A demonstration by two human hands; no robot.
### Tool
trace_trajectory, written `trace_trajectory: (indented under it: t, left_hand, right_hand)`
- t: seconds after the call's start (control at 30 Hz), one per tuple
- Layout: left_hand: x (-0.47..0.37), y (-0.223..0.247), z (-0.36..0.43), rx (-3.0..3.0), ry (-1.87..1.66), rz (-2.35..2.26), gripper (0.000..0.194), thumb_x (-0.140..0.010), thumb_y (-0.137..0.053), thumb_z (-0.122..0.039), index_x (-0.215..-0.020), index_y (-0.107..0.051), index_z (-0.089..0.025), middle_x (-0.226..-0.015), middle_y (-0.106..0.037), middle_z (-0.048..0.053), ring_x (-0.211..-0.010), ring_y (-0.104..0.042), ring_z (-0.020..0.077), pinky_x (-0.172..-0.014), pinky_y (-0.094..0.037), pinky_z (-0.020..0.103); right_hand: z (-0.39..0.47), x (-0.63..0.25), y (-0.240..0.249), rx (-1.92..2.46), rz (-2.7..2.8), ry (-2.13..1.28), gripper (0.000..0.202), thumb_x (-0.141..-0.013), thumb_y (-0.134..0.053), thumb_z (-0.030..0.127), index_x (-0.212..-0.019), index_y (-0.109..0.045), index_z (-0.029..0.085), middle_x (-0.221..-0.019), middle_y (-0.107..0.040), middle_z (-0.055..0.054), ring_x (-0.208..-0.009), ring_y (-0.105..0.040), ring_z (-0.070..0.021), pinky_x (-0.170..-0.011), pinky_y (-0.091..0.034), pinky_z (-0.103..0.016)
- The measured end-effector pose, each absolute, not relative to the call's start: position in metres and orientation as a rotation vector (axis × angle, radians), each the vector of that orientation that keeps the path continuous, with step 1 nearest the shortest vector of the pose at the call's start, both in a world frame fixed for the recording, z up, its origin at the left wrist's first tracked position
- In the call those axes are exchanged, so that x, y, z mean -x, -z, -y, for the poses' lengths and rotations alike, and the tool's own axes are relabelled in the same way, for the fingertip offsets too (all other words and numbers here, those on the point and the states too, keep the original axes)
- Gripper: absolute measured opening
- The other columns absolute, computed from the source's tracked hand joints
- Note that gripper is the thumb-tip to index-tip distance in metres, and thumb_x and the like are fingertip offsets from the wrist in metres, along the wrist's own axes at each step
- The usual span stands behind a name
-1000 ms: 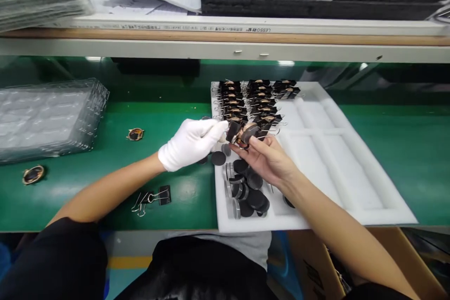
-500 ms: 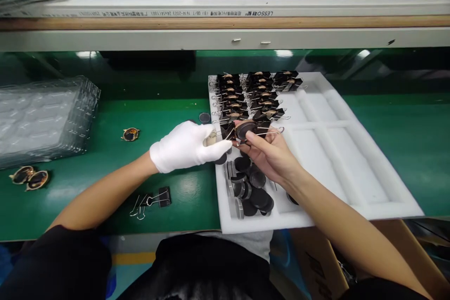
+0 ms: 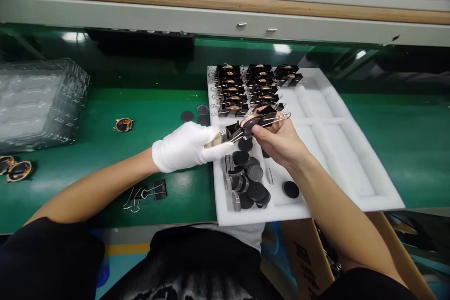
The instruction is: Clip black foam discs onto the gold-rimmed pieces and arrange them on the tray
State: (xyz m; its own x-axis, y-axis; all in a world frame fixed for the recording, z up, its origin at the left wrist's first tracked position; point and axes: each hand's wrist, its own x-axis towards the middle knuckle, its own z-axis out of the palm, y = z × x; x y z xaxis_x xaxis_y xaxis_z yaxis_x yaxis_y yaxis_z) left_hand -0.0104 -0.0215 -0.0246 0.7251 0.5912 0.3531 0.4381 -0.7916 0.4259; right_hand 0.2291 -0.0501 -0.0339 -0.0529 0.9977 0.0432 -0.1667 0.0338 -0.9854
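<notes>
Mid-frame, the gloved left hand (image 3: 191,146) pinches a binder clip (image 3: 232,130); the right hand (image 3: 283,142) grips a round case (image 3: 251,123), thumb against it. The right forearm (image 3: 341,211) now clears the black disc (image 3: 291,189) it earlier overlapped.

Bright, even light falls on the gloved left hand (image 3: 186,147) at the grip. Beyond the grip, lamp glare (image 3: 282,48) spots the green worktop (image 3: 154,103), shadowed under the shelf (image 3: 197,15). The binder clips (image 3: 268,110) look slightly soft; wide-angle stretch swells the black sleeve (image 3: 52,258) left of the grip.
</notes>
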Motion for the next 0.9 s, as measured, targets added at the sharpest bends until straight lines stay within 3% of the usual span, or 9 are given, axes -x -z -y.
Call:
trace_trajectory:
  t: [0.1,0.4,0.57,0.67,0.8,0.9]
  left_hand:
    - [0.009,0.028,0.023,-2.633,-0.689,-0.805,0.053,-0.103,-0.049,-0.057,-0.065,-0.039,-0.022,-0.052,-0.037,-0.006,-0.047,-0.032,0.0091,-0.049,-0.023,0.027]
    - [0.006,0.028,0.029,-2.605,-0.697,-0.781,0.055,-0.104,-0.048,-0.054,-0.061,-0.037,-0.021,-0.052,-0.037,-0.004,-0.047,-0.034,0.0093,-0.051,-0.025,0.028]
    - [0.01,0.016,0.026,-2.595,-0.457,-0.879,0.048,-0.1,-0.054,-0.059,-0.07,-0.05,-0.021,-0.056,-0.052,-0.002,-0.049,-0.047,0.012,-0.052,-0.029,0.028]
    - [0.013,0.004,0.024,-2.349,-0.448,-0.935,0.044,-0.101,-0.052,-0.059,-0.081,-0.059,-0.021,-0.067,-0.066,0.001,-0.06,-0.061,0.015,-0.056,-0.038,0.027]
    - [0.011,-0.003,0.026,-1.685,-0.315,-0.762,0.067,-0.11,-0.021,-0.062,-0.088,-0.068,-0.019,-0.079,-0.078,0.007,-0.065,-0.071,0.0156,-0.057,-0.05,0.025]
    - [0.009,-0.005,0.028,-1.512,-0.239,-0.722,0.064,-0.108,-0.034,-0.063,-0.075,-0.065,-0.018,-0.066,-0.072,0.006,-0.052,-0.063,0.0125,-0.053,-0.048,0.024]
  right_hand:
    - [0.05,-0.232,0.036,1.054,1.133,-1.356,0.051,-0.056,-0.104,0.045,-0.09,-0.069,0.03,-0.083,-0.077,0.002,-0.092,-0.076,-0.0248,-0.1,-0.059,-0.047]
    - [0.052,-0.233,0.041,1.071,1.209,-1.348,0.049,-0.06,-0.102,0.048,-0.092,-0.07,0.029,-0.082,-0.076,0.0,-0.09,-0.076,-0.027,-0.089,-0.061,-0.044]
    - [0.051,-0.236,0.043,1.008,1.229,-1.359,0.041,-0.065,-0.101,0.043,-0.093,-0.073,0.029,-0.088,-0.075,0.0,-0.084,-0.074,-0.0223,-0.088,-0.061,-0.041]
    - [0.05,-0.236,0.041,0.979,1.295,-1.188,0.035,-0.067,-0.099,0.042,-0.088,-0.074,0.03,-0.092,-0.076,-0.002,-0.087,-0.074,-0.0244,-0.089,-0.062,-0.045]
    - [0.055,-0.236,0.036,0.92,1.531,-0.929,0.022,-0.07,-0.097,0.041,-0.077,-0.079,0.032,-0.094,-0.077,-0.006,-0.095,-0.073,-0.0294,-0.099,-0.059,-0.053]
    - [0.059,-0.237,0.031,0.923,1.588,-0.947,0.028,-0.073,-0.096,0.035,-0.098,-0.083,0.036,-0.115,-0.078,-0.006,-0.111,-0.073,-0.0314,-0.104,-0.058,-0.053]
